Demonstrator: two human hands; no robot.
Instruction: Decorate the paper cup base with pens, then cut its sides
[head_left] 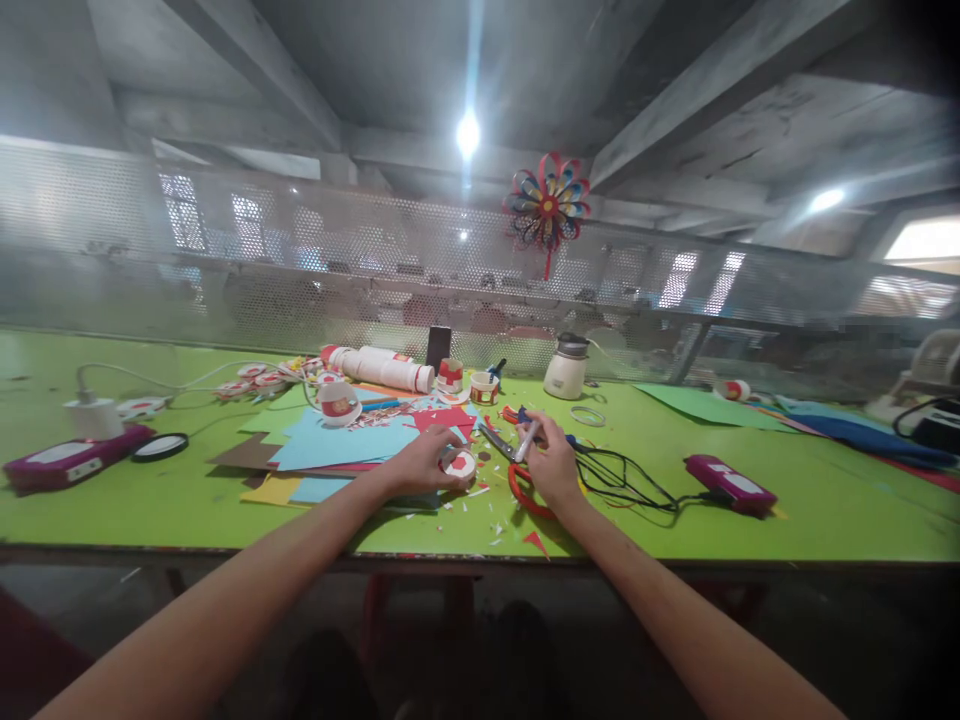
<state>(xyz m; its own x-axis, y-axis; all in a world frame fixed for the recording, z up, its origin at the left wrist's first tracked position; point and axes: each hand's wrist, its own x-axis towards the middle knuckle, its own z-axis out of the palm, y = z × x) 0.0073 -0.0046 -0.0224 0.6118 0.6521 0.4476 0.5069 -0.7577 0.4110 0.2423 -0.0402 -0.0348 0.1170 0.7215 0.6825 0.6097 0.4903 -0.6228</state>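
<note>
My left hand [431, 460] is closed round the edge of a small cut-down paper cup [459, 464], which shows a white round face with a red pattern. It is held low over the green table, beside the stacked coloured paper [330, 437]. In my right hand [553, 462] a slim white pen-like stick [527, 440] is pinched between thumb and fingers; its exact kind is unclear. Scissors with red handles [527, 495] lie under and beside that hand, blades pointing away to the left. Paper scraps [495, 528] are scattered between both hands.
Paper cups [450, 376], a long cup stack [379, 368] and a dark phone [439, 348] stand behind the paper. A pale jug [566, 368] is farther back. Black cables [630, 480] run to a purple power strip [731, 484]; another strip [75, 455] lies left.
</note>
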